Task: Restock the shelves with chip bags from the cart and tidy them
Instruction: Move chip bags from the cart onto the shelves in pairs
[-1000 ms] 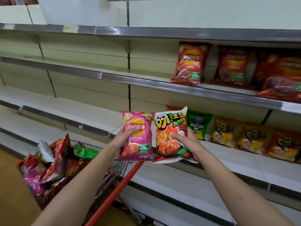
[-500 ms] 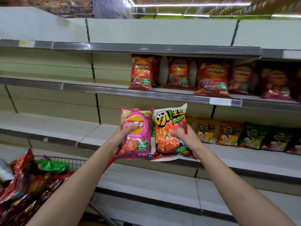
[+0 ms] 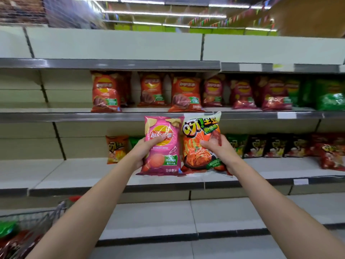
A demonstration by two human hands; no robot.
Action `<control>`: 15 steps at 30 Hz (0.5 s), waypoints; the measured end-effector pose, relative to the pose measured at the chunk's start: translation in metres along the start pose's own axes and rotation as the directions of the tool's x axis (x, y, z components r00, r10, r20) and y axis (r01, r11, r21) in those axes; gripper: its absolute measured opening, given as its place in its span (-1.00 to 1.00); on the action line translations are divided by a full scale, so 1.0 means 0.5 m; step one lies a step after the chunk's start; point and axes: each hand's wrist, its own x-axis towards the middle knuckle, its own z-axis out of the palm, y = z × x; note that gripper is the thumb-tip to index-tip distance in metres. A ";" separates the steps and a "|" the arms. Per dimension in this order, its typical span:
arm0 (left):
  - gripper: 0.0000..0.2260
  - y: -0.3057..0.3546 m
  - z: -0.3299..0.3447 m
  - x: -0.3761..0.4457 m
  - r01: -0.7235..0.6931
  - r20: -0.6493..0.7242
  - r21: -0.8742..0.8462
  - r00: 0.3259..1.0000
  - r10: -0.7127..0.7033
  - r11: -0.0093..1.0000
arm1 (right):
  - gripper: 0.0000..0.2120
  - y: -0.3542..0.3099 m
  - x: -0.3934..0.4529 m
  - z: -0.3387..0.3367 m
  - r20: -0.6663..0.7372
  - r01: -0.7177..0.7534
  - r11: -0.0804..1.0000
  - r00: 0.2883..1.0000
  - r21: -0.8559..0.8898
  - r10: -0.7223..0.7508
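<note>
Bright ceiling light strips [image 3: 164, 14] and coloured bunting [image 3: 229, 20] overhead.

View lifts and swings right along the shelves while both bags rise.

The pink chip bag [image 3: 162, 145] in the left hand [image 3: 144, 152] and the orange chip bag [image 3: 201, 144] in the right hand [image 3: 220, 152] now sit higher, their tops reaching the rail of the shelf [image 3: 74, 116] carrying the red bags. The cart [image 3: 28, 230] has slid to the bottom left corner. More stocked bags and the ceiling lights [image 3: 164, 14] have come into sight.
</note>
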 end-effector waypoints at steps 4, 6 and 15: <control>-0.60 0.026 0.075 0.047 0.015 0.048 0.024 0.999 -0.016 1.000 | -0.45 -0.009 0.008 -0.068 -0.075 0.011 1.000 0.997 0.010 -0.010; -0.69 0.039 0.114 0.074 0.023 0.088 0.028 0.996 -0.025 0.999 | -0.45 -0.009 0.016 -0.102 -0.108 0.010 1.000 0.994 0.011 -0.009; -0.55 0.105 0.289 0.252 -0.022 0.198 -0.016 0.980 0.025 1.000 | -0.54 -0.027 0.111 -0.266 -0.234 0.039 0.999 0.971 -0.002 -0.038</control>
